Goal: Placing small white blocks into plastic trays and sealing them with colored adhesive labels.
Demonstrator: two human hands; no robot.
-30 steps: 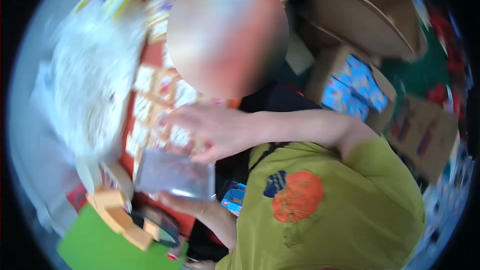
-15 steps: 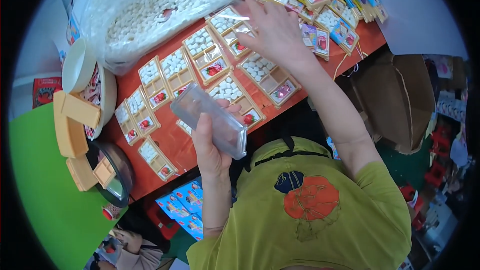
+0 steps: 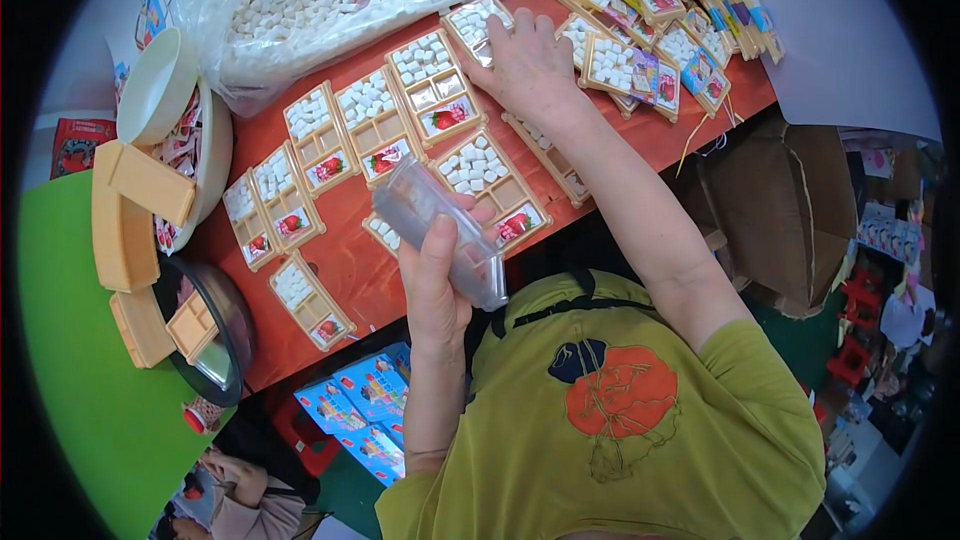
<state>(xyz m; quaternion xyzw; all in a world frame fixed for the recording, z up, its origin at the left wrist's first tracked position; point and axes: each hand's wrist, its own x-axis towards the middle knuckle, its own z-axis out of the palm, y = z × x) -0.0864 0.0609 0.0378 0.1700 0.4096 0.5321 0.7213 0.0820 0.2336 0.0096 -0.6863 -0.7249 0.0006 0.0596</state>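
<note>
Clasping clear covers (image 3: 478, 268), left grip (image 3: 432, 292), right grip (image 3: 533, 68) spread over tray (image 3: 474, 24), bulging bag (image 3: 320, 25) behind

- The table (image 3: 340, 228) has a red surface.
- Along its far edge lies a large clear plastic bag (image 3: 330, 25), containing many small white marshmallow-like pieces.
- Across the middle and left part, beige compartment trays (image 3: 372, 130) lie in uneven rows, carrying white pieces and strawberry-printed packets.
- Near the right end, filled trays (image 3: 612, 62) are heaped.
</note>
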